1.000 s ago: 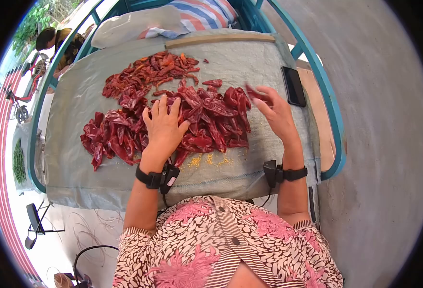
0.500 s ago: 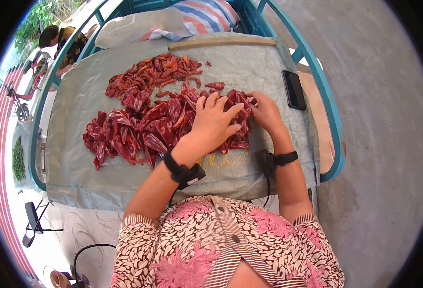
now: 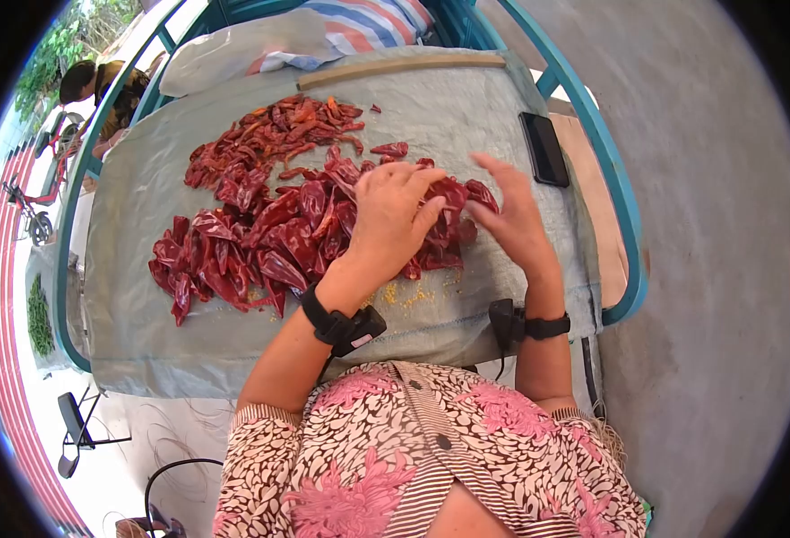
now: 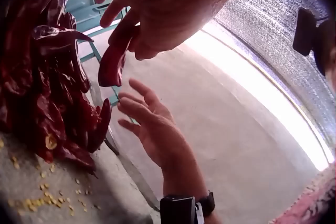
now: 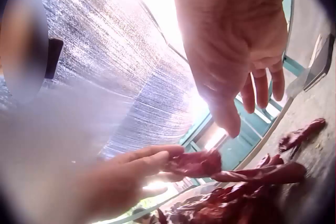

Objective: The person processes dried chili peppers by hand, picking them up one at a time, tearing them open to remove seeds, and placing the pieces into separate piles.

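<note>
Over the right part of a heap of large dried red chilies [image 3: 278,224], my left hand [image 3: 390,211] pinches one dried chili [image 4: 112,66] between thumb and fingers. That chili hangs clear of the heap in the left wrist view, its end pointing toward my right hand. My right hand [image 3: 516,220] faces it from the right, fingers spread and relaxed. Nothing lies between the right fingers [image 5: 261,90] in the right wrist view. Yellow seeds [image 3: 404,294] are scattered on the grey-green sheet [image 3: 171,354] at the heap's near edge.
Behind the heap lies a pile of smaller, orange-red dried chilies [image 3: 274,134]. A phone [image 3: 544,148] rests at the sheet's right side, inside a teal rail [image 3: 614,197]. A wooden strip [image 3: 404,69] and a striped sack [image 3: 368,27] are at the back. Another person [image 3: 108,90] is beyond the left rail.
My left hand has moved right from the heap's middle and now holds a chili. My right hand, which held a chili a second ago, reached to the heap's right edge and has drawn back with fingers spread.
</note>
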A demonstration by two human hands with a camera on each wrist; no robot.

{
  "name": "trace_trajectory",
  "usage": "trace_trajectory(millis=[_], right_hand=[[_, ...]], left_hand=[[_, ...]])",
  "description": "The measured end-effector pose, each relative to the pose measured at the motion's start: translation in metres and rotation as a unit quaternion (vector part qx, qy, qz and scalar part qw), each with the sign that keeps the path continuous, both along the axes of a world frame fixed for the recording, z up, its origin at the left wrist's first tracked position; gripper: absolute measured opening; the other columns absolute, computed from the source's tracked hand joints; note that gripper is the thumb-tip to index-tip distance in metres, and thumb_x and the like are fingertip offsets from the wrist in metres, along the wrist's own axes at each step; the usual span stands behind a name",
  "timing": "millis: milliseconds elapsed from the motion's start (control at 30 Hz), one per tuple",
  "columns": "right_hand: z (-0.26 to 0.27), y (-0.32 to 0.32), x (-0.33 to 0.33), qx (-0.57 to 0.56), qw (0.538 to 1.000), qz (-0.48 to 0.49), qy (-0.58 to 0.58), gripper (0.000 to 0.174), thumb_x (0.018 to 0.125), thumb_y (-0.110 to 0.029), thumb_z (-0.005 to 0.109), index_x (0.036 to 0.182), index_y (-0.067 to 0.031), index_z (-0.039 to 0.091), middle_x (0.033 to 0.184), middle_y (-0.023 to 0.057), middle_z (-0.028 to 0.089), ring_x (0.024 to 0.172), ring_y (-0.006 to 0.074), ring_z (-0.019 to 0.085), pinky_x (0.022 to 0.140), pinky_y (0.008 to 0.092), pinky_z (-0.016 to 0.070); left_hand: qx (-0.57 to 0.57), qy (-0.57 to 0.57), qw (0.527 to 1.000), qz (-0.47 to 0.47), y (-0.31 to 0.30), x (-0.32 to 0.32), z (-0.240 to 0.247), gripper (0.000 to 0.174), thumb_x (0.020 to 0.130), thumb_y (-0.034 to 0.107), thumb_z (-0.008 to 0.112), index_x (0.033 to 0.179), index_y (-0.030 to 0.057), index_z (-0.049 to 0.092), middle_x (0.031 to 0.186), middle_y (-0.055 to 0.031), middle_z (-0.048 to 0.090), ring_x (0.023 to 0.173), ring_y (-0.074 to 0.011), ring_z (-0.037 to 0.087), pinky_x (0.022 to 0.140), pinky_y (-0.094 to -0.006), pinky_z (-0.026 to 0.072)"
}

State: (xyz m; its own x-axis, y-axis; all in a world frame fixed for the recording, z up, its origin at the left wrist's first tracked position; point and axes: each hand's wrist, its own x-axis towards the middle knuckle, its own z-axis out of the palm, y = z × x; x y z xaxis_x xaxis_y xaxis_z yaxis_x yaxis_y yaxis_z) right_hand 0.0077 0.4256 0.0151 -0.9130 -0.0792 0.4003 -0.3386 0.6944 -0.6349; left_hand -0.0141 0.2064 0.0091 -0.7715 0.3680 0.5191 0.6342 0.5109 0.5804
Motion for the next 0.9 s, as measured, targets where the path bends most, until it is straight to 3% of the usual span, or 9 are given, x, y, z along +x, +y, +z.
trace_trajectory(millis=[67, 167, 267, 367, 433, 667, 767, 800, 900], right_hand=[[-0.004, -0.009, 0.004, -0.007, 0.997, 0.082, 0.007, 0.06, 0.084, -0.001, 0.071, 0.142, -0.0099, 0.057, 0.132, 0.0116, 0.063, 0.115, 0.0271, 0.062, 0.102, 0.0381, 0.049], [-0.009, -0.006, 0.008, -0.109, 0.967, 0.057, -0.224, 0.064, 0.083, 0.0, 0.07, 0.144, -0.0099, 0.054, 0.133, 0.0124, 0.063, 0.121, 0.0252, 0.061, 0.104, 0.0384, 0.0483], [-0.006, -0.009, 0.014, -0.119, 0.978, 0.084, -0.149, 0.067, 0.083, -0.001, 0.069, 0.146, -0.0092, 0.051, 0.131, 0.013, 0.064, 0.117, 0.0237, 0.065, 0.101, 0.0386, 0.0504], [0.008, -0.014, 0.024, -0.171, 0.962, 0.077, -0.2, 0.069, 0.083, -0.003, 0.069, 0.148, -0.0091, 0.048, 0.127, 0.0125, 0.065, 0.111, 0.0228, 0.067, 0.096, 0.0362, 0.053], [0.002, -0.016, 0.029, -0.177, 0.968, 0.091, -0.152, 0.067, 0.083, -0.003, 0.069, 0.147, -0.0086, 0.05, 0.124, 0.0117, 0.066, 0.107, 0.0217, 0.068, 0.093, 0.0344, 0.0542], [-0.001, -0.001, 0.034, -0.193, 0.969, -0.028, -0.153, 0.058, 0.085, -0.007, 0.072, 0.14, -0.0052, 0.056, 0.122, 0.0138, 0.067, 0.104, 0.0239, 0.068, 0.092, 0.0368, 0.0536], [-0.011, 0.013, 0.035, -0.129, 0.973, -0.13, -0.139, 0.055, 0.085, -0.009, 0.073, 0.138, -0.0044, 0.057, 0.123, 0.015, 0.067, 0.104, 0.0261, 0.068, 0.093, 0.0377, 0.0525], [-0.018, 0.017, 0.035, -0.099, 0.976, -0.15, -0.123, 0.052, 0.084, -0.009, 0.072, 0.135, -0.005, 0.06, 0.12, 0.0147, 0.067, 0.109, 0.0289, 0.065, 0.098, 0.0409, 0.0491], [-0.031, 0.017, 0.04, 0.126, 0.969, -0.214, -0.011, 0.052, 0.079, -0.006, 0.072, 0.131, -0.0087, 0.063, 0.123, 0.0128, 0.065, 0.119, 0.0323, 0.058, 0.105, 0.0441, 0.0433]], left_hand=[[0.056, -0.009, 0.997, -0.056, 0.006, -0.003, -0.006, 0.036, 0.096, 0.016, 0.066, 0.131, 0.0098, 0.065, 0.133, -0.0125, 0.065, 0.129, -0.0325, 0.054, 0.111, -0.0458, 0.0385], [0.066, -0.005, 0.994, -0.082, 0.004, -0.004, -0.005, 0.039, 0.096, 0.01, 0.063, 0.136, 0.009, 0.063, 0.139, -0.0143, 0.061, 0.131, -0.0339, 0.054, 0.111, -0.0445, 0.0403], [0.062, -0.008, 0.993, -0.096, 0.006, -0.003, -0.007, 0.046, 0.095, 0.005, 0.06, 0.141, 0.0089, 0.06, 0.143, -0.0154, 0.058, 0.131, -0.0354, 0.054, 0.111, -0.0452, 0.0405], [0.065, 0.0, 0.99, -0.123, 0.012, -0.005, -0.012, 0.051, 0.094, 0.003, 0.06, 0.145, 0.008, 0.056, 0.147, -0.0162, 0.054, 0.133, -0.0367, 0.052, 0.112, -0.0457, 0.0394], [0.051, -0.001, 0.994, -0.098, 0.015, -0.002, -0.012, 0.054, 0.093, 0.004, 0.061, 0.147, 0.0079, 0.054, 0.148, -0.0167, 0.053, 0.134, -0.0376, 0.051, 0.113, -0.0461, 0.0388], [-0.002, 0.006, 0.999, -0.047, 0.015, 0.005, -0.017, 0.063, 0.093, 0.008, 0.064, 0.153, 0.0115, 0.046, 0.146, -0.0157, 0.054, 0.133, -0.0344, 0.05, 0.114, -0.0491, 0.033], [-0.078, 0.01, 0.997, 0.01, 0.013, 0.003, -0.027, 0.062, 0.092, 0.01, 0.065, 0.151, 0.0129, 0.047, 0.139, -0.0137, 0.058, 0.134, -0.0313, 0.049, 0.115, -0.0494, 0.03], [-0.105, 0.022, 0.994, 0.009, 0.011, 0.002, -0.032, 0.058, 0.092, 0.01, 0.065, 0.148, 0.0128, 0.05, 0.138, -0.013, 0.058, 0.134, -0.0311, 0.048, 0.115, -0.0493, 0.0298], [-0.168, 0.052, 0.984, 0.003, 0.007, -0.002, -0.046, 0.045, 0.092, 0.012, 0.066, 0.137, 0.0129, 0.06, 0.134, -0.0111, 0.06, 0.136, -0.0305, 0.047, 0.115, -0.05, 0.029]])
